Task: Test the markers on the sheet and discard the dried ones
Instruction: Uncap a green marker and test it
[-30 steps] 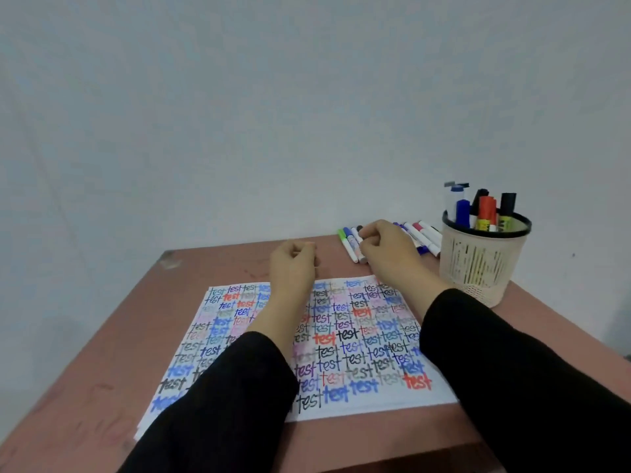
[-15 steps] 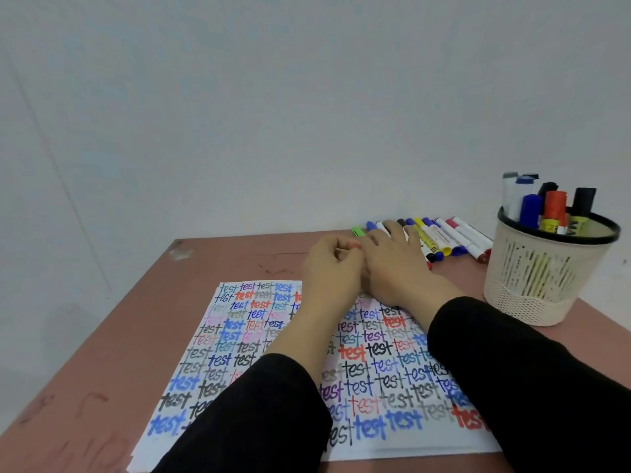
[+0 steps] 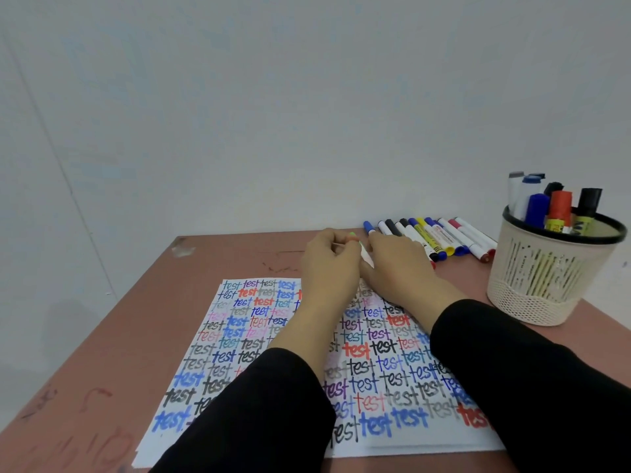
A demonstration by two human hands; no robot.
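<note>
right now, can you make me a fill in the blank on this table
The word all over the sheet is ____.
The basket stands to the ____ of the sheet.
The left hand and right hand hold a marker with a ____ cap.
Missing: test; right; green.

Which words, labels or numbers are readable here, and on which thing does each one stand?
"test": handwritten many times in several colours on the sheet.
Print on the row of markers: too blurred to read.
Labels on the upright markers in the basket: too blurred to read.
</note>
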